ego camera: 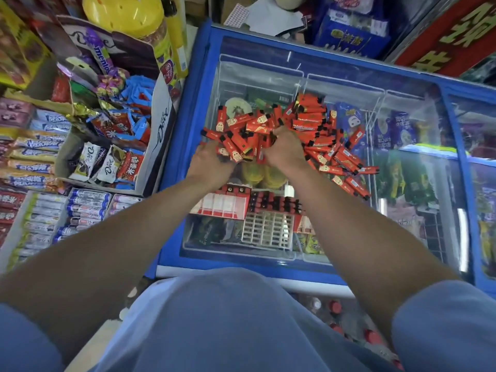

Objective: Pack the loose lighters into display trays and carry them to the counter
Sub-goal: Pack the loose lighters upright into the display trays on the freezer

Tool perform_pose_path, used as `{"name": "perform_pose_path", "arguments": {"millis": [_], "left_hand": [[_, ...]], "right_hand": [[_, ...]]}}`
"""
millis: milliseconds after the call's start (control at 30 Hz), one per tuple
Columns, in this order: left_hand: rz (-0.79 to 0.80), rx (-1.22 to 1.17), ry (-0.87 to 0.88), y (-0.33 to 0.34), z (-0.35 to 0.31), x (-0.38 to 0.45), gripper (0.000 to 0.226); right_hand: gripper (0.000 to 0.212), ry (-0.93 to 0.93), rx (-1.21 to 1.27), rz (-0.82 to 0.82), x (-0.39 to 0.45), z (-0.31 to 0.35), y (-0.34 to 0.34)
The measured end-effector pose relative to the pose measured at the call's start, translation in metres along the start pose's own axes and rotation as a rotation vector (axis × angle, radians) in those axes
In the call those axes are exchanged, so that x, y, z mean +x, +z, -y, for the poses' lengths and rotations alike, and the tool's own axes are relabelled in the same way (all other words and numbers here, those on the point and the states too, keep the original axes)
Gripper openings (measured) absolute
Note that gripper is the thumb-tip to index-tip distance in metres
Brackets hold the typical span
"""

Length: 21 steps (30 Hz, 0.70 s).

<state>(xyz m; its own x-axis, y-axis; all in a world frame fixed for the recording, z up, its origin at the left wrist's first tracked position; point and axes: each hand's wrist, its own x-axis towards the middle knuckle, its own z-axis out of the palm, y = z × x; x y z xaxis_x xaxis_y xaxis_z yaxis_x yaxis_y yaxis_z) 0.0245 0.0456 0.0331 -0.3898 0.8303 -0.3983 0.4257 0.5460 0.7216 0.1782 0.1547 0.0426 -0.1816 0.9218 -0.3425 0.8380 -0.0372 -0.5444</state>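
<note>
Loose red lighters (303, 135) with black caps lie heaped on the freezer lid (402, 162). Left hand (212, 163) and right hand (284, 150) each grasp a bunch.

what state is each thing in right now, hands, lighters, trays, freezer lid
left hand: gripping lighters at the pile's edge
right hand: dug into the pile, gripping lighters
loose lighters: heaped, unsorted
white grid tray: empty
filled tray: packed
freezer lid: closed
</note>
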Motion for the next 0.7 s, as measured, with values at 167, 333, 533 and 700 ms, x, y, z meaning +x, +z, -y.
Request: {"name": "perform_pose_path", "arguments": {"millis": [167, 333, 533, 700], "left_hand": [[-0.032, -0.196, -0.529, 0.013, -0.025, 0.063, 0.126], [-0.061, 0.149, -0.608, 0.030, -0.066, 0.090, 0.134], [-0.022, 0.239, -0.347, 0.055, -0.059, 0.092, 0.095], [-0.031, 0.221, -0.203, 0.069, -0.042, 0.083, 0.077]], "right_hand": [[0.048, 0.018, -0.283, 0.019, 0.020, -0.007, 0.003], [0.031, -0.022, -0.390, -0.008, 0.033, -0.003, 0.013], [0.036, -0.034, -0.262, 0.006, 0.038, -0.009, 0.032], [0.037, -0.080, -0.020, 0.036, 0.036, -0.016, 0.043]]}}
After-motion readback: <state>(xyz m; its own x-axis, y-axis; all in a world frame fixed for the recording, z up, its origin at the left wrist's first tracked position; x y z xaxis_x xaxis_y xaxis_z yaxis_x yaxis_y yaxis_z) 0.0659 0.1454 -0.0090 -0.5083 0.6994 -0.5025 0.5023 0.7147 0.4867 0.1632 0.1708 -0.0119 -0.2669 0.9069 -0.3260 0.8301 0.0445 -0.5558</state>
